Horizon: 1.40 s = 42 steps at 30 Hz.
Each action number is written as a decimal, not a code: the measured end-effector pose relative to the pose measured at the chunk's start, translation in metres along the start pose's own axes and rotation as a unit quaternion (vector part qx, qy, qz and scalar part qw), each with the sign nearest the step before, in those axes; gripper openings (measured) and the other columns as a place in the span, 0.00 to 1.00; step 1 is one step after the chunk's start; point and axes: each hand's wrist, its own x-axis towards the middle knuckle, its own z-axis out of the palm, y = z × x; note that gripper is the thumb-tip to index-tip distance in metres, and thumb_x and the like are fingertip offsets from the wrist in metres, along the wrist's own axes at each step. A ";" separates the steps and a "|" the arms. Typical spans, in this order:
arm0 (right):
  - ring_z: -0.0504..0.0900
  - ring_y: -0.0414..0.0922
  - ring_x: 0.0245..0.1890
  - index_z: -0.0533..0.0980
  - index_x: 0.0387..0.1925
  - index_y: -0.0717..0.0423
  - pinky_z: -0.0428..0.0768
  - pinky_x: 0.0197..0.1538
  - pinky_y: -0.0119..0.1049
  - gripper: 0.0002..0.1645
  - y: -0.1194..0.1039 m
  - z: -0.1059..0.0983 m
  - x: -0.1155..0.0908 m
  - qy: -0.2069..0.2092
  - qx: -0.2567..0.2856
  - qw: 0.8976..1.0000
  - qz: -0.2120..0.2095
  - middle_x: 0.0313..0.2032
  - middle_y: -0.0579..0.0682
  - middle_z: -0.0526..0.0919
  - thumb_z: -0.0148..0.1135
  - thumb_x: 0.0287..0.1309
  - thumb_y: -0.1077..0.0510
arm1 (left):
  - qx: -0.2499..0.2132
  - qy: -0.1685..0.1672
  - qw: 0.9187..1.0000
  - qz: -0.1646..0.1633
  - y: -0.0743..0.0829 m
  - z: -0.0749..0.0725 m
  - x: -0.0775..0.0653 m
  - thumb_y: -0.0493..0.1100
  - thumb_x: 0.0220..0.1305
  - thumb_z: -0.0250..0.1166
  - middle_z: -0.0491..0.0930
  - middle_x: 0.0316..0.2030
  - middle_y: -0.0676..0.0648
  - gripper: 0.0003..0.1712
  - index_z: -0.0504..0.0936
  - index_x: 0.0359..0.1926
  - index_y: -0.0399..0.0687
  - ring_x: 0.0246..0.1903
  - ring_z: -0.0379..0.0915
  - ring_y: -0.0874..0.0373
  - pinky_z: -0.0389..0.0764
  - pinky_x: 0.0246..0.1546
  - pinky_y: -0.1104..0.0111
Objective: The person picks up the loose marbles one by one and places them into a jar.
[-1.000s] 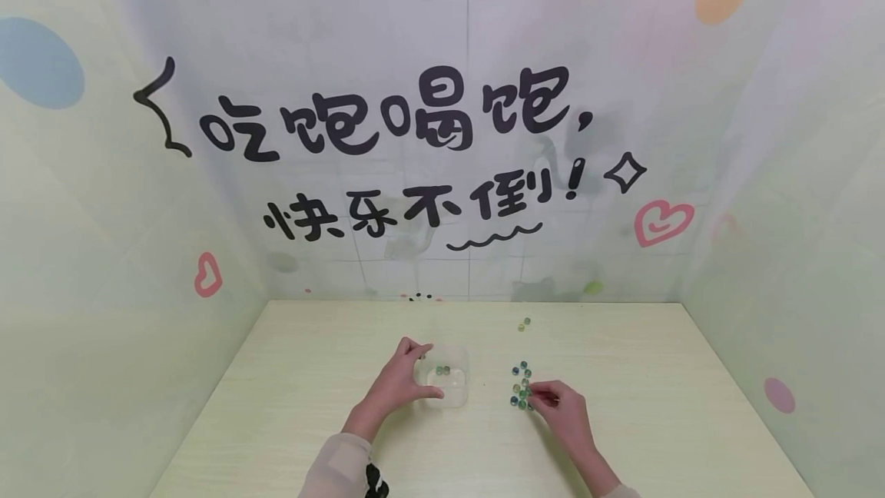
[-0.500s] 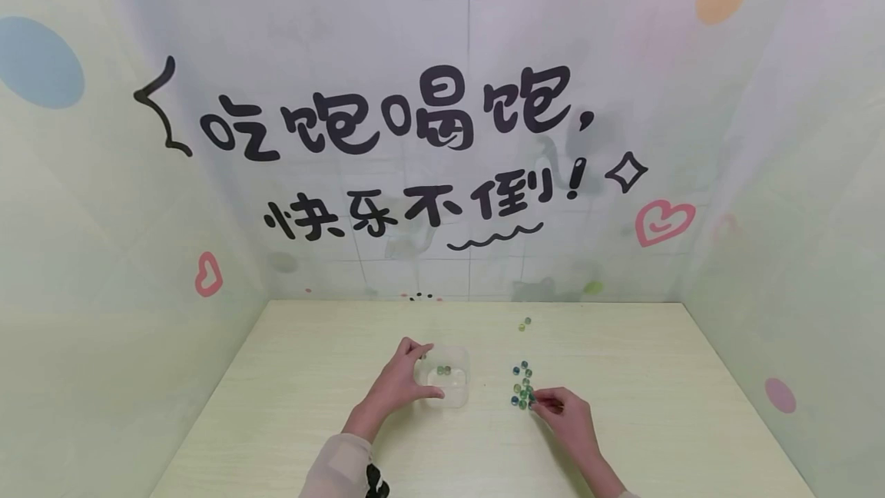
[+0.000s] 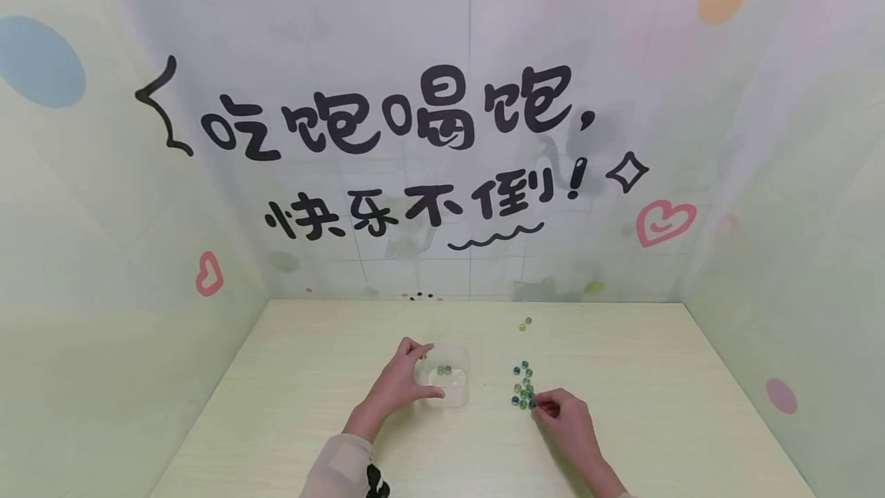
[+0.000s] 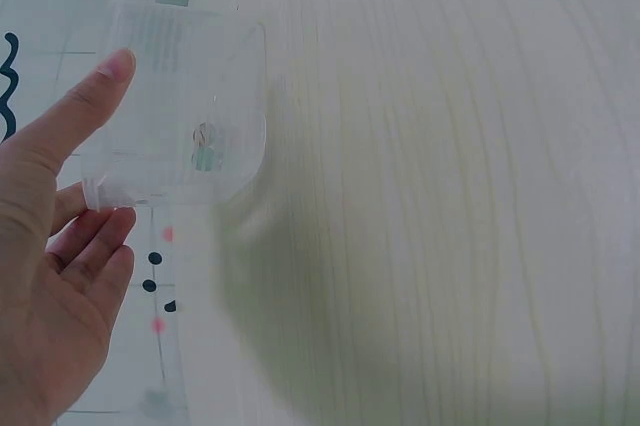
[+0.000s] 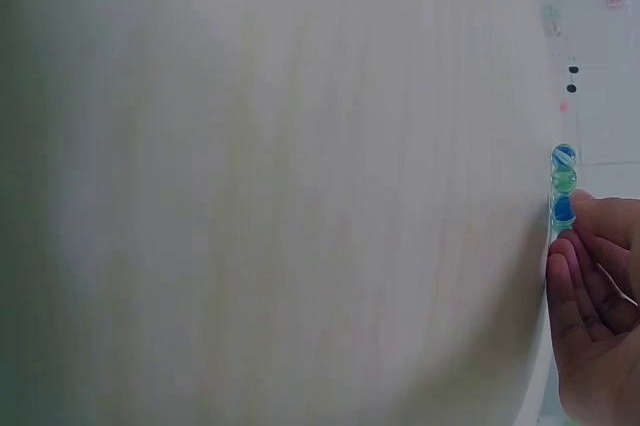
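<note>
My left hand [image 3: 401, 376] holds a clear plastic box [image 3: 456, 394], thumb on the near side and fingers at the far rim. Two marbles [image 4: 205, 146] lie in the box, seen through its wall in the left wrist view. To the right, my right hand [image 3: 568, 415] reaches the near right edge of a cluster of green and blue glass marbles [image 3: 517, 389]. In the right wrist view its thumb and fingertips pinch a blue marble [image 5: 563, 209] beside other marbles in a row. Part of the cluster is hidden by the fingertips.
Two loose marbles [image 3: 525, 324] lie farther back on the pale wooden table [image 3: 622, 352]. A printed backdrop [image 3: 387, 37] stands behind the table's far edge and along both sides.
My right hand has drawn slightly back toward me and to the right along the marble cluster. The left hand and the box have stayed in place.
</note>
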 end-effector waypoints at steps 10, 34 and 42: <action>0.76 0.34 0.29 0.84 0.33 0.55 0.78 0.31 0.24 0.09 -0.002 0.000 0.000 -0.003 -0.023 1.000 -0.017 0.29 0.44 0.84 0.74 0.48 0.66 | 0.001 0.000 1.000 -0.002 0.001 0.000 0.000 0.52 0.47 0.81 0.63 0.46 0.49 0.51 0.70 0.69 0.39 0.39 0.63 0.59 0.72 0.36 0.71; 0.75 0.34 0.29 0.83 0.31 0.52 0.77 0.31 0.24 0.09 -0.004 0.004 0.000 -0.002 -0.037 0.999 -0.026 0.28 0.43 0.83 0.72 0.48 0.67 | 0.005 -0.006 1.000 -0.006 0.006 -0.001 -0.002 0.51 0.47 0.81 0.65 0.50 0.45 0.53 0.68 0.70 0.35 0.43 0.67 0.56 0.76 0.39 0.67; 0.76 0.36 0.29 0.84 0.32 0.53 0.77 0.31 0.24 0.09 -0.007 0.001 0.000 -0.006 -0.031 0.999 -0.009 0.29 0.44 0.84 0.73 0.49 0.67 | -0.023 -0.003 1.000 -0.019 0.006 0.004 -0.007 0.50 0.46 0.81 0.65 0.61 0.38 0.57 0.63 0.73 0.36 0.58 0.72 0.44 0.80 0.55 0.51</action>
